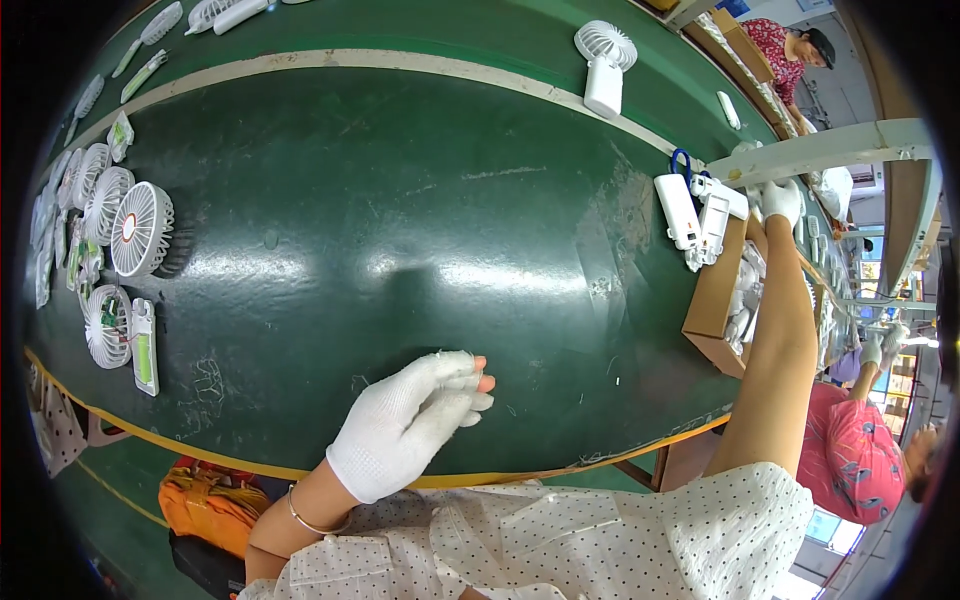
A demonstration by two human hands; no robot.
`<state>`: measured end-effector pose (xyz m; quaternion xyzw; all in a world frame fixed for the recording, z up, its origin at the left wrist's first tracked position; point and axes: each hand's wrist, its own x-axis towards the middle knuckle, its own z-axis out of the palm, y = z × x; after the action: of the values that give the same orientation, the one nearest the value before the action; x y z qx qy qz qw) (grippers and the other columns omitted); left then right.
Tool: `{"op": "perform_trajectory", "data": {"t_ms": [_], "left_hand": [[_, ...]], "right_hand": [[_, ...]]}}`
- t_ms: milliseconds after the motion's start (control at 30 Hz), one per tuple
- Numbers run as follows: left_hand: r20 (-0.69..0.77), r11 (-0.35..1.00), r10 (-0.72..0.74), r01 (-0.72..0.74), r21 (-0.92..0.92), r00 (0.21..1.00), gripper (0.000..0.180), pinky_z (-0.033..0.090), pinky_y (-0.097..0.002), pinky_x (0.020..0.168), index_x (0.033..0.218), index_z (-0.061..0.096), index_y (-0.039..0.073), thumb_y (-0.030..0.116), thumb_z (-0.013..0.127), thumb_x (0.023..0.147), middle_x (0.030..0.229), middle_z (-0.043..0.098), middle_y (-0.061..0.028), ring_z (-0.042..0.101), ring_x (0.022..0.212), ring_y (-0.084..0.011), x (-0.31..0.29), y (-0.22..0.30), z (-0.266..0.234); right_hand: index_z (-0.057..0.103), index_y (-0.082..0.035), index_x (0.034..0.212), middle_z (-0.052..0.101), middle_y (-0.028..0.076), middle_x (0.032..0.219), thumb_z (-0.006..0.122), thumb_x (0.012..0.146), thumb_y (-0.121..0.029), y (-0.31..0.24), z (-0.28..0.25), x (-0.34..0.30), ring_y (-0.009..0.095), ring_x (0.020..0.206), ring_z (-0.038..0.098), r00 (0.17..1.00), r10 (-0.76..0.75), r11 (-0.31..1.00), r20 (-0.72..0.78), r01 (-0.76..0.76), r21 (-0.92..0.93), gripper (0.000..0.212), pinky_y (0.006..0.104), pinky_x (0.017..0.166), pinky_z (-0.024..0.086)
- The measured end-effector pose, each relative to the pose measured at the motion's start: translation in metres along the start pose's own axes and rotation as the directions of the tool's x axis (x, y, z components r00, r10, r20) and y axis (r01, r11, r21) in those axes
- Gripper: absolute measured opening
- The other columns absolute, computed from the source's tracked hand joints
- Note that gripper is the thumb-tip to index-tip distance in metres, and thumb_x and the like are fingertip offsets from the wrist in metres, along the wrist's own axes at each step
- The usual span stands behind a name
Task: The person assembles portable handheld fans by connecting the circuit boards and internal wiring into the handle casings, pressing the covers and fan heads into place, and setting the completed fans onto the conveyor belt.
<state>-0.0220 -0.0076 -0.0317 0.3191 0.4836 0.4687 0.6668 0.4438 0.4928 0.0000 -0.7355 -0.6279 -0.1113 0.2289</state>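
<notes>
The left hand (408, 428) hangs half open over the near counter (330, 250), nothing showing in it. The right hand (781, 203) is far right, past the box (714, 300) — grip, I can't tell. White cases (678, 211) lie just left; a low arm (775, 350) swing might bump them.

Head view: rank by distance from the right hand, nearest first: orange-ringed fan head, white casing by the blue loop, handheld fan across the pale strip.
1. White casing: just left
2. Handheld fan: far side, farther left
3. Orange-ringed fan head: farthest left
</notes>
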Motion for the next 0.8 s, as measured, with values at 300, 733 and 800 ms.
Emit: {"op": "perform_trajectory", "data": {"t_ms": [300, 733, 800], "left_hand": [[0.050, 0.997, 0.066, -0.067, 0.028, 0.997, 0.034, 0.055, -0.0341, 0.092, 0.132, 0.050, -0.006, 0.002, 0.049, 0.099, 0.123, 0.064, -0.0196, 0.067, 0.107, -0.0231, -0.006, -0.005, 0.001], [-0.041, 0.770, 0.330, -0.293, -0.566, 0.943, 0.073, 0.047, -0.0471, 0.104, 0.158, 0.006, 0.006, 0.017, 0.053, 0.103, 0.141, 0.047, -0.0209, 0.051, 0.129, -0.0294, -0.005, -0.028, -0.022], [-0.102, 0.877, 0.223, -0.245, -0.414, 0.969, 0.077, 0.048, -0.0393, 0.102, 0.156, 0.009, 0.002, 0.013, 0.058, 0.099, 0.136, 0.051, -0.0174, 0.055, 0.123, -0.0235, -0.009, -0.017, -0.022]], "right_hand": [[0.066, 0.001, 0.088, 0.066, 0.005, 0.084, 0.071, 0.080, -0.011, -0.062, -0.140, -0.097, 0.011, 0.076, 0.057, 0.901, 0.101, 0.817, -0.422, 0.167, 0.552, 0.016, 0.0267, 0.075, 0.048], [0.063, -0.009, 0.077, 0.057, 0.004, 0.068, 0.075, 0.070, -0.005, -0.251, -0.176, -0.427, 0.025, 0.057, 0.055, 0.221, -0.971, 0.156, -0.087, 0.872, 0.464, 0.015, 0.0363, 0.054, 0.044], [0.067, -0.013, 0.081, 0.062, 0.000, 0.078, 0.074, 0.065, -0.007, -0.259, -0.170, -0.454, 0.023, 0.066, 0.060, 0.129, -0.958, -0.028, -0.256, 0.846, 0.533, 0.018, 0.0368, 0.058, 0.047]]}}
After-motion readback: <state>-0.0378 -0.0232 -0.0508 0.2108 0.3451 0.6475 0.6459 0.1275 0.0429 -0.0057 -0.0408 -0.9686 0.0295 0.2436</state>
